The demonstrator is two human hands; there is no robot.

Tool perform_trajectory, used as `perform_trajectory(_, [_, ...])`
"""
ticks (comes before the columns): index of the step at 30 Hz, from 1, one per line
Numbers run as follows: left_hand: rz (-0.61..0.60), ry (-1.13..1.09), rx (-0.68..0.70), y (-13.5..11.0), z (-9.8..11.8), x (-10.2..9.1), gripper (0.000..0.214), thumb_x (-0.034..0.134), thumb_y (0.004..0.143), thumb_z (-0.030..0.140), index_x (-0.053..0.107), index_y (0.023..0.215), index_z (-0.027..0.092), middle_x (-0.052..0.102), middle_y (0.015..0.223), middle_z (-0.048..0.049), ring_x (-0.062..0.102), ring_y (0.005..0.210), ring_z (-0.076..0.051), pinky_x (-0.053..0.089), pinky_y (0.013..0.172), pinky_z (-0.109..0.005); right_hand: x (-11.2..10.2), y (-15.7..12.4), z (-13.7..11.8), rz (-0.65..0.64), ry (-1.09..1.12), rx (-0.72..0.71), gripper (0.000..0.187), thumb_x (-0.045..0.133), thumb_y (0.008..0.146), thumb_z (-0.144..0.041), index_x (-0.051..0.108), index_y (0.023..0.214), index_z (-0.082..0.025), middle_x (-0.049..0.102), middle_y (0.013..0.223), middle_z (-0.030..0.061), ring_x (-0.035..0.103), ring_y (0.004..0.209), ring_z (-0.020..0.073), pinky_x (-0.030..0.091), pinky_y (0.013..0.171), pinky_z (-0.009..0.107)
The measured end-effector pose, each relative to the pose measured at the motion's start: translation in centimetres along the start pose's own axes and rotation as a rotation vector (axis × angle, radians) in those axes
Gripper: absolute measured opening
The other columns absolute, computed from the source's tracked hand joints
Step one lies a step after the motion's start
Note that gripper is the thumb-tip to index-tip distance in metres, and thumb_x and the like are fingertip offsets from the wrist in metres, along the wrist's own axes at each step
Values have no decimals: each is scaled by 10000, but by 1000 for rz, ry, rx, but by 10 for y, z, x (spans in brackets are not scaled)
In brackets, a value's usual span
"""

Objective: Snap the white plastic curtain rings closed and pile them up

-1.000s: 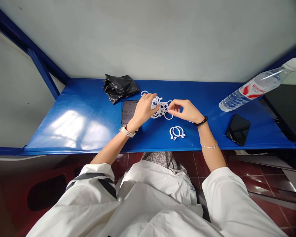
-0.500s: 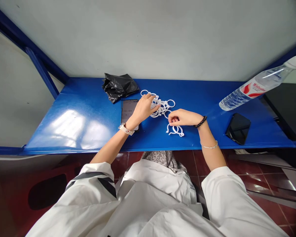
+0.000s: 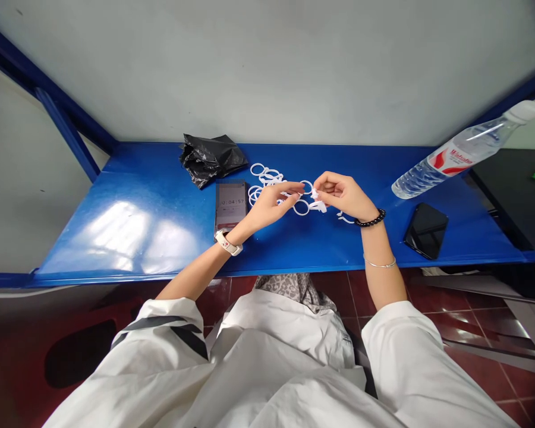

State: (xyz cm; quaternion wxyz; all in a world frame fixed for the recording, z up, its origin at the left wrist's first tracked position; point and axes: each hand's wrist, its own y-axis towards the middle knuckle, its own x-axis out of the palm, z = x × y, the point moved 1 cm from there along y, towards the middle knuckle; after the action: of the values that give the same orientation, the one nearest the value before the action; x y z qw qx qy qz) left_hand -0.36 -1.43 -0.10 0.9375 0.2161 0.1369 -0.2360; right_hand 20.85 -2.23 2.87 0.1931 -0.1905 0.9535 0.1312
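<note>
A loose pile of white plastic rings [image 3: 267, 178] lies on the blue shelf [image 3: 138, 220]. My left hand [image 3: 271, 205] is raised just in front of the pile, its fingers pinched on a white ring [image 3: 301, 207]. My right hand [image 3: 345, 195] faces it from the right, fingertips closed on a small white ring piece [image 3: 317, 205]. The two hands nearly meet above the shelf. A few linked white rings [image 3: 345, 218] peek out under my right wrist, mostly hidden.
A phone with a lit timer screen [image 3: 230, 205] lies left of my left hand. A crumpled black plastic bag [image 3: 211, 157] sits behind it. A dark phone [image 3: 425, 230] and a tilted water bottle [image 3: 463, 156] are at the right. Pale wall behind.
My right hand dropped to the linked rings near the front edge, then rose back toward the left hand with a ring piece. My left hand moved off the pile toward the right.
</note>
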Motion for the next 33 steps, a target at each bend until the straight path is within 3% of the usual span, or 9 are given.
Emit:
perform_trajectory(4, [-116,-141,-67,-1,0,5,348,697,888,400,724,1139,160,772,1099,-118,745,985,-237,600,782,-300,18,4,1,98,67,-43,389,741,814,-583,600,857,-222,663,742,5,635,656,158,539,612,292])
perform_trajectory(9, [-102,-240,-159,-1,1,5,412,773,810,519,731,957,137,768,860,-86,725,756,-175,567,658,-264,38,7,6,207,116,-86,482,712,806,-679,579,883,-222,651,785,7,649,692,152,556,648,286])
perform_trajectory(12, [-118,-260,-211,-1,2,4,440,779,793,566,707,817,132,748,775,-82,690,674,-147,540,592,-246,43,7,9,240,144,-89,493,701,816,-689,556,907,-226,633,784,1,644,676,142,535,588,258])
perform_trajectory(15, [-135,-333,-208,-1,4,4,448,759,812,585,687,808,142,730,725,-68,681,642,-138,553,601,-258,41,8,10,299,166,-69,537,693,792,-736,522,908,-240,619,771,-8,630,629,136,512,522,247])
perform_trajectory(20, [-25,-511,-191,3,4,0,359,707,884,497,587,787,172,741,840,-60,684,636,-114,563,623,-263,32,9,10,392,124,-99,498,627,858,-728,479,936,-259,643,822,2,661,684,157,568,651,311])
perform_trajectory(24, [91,-569,-219,7,2,-5,262,615,920,353,507,744,192,701,786,-17,620,567,-78,538,588,-245,27,8,10,425,33,-135,465,579,894,-723,501,948,-267,645,819,17,670,736,192,576,716,358])
perform_trajectory(30, [254,-538,-172,11,7,-21,274,591,912,331,451,709,211,622,644,10,561,511,-76,433,467,-204,8,2,5,481,-186,-239,313,487,1012,-485,617,856,-246,647,788,36,627,695,196,525,692,355])
perform_trajectory(33, [262,-435,-161,12,6,-29,216,622,911,333,530,766,203,657,664,-8,595,526,-92,448,473,-217,-9,0,12,381,-415,-211,247,455,976,-247,699,945,-224,682,834,58,653,781,229,506,733,365])
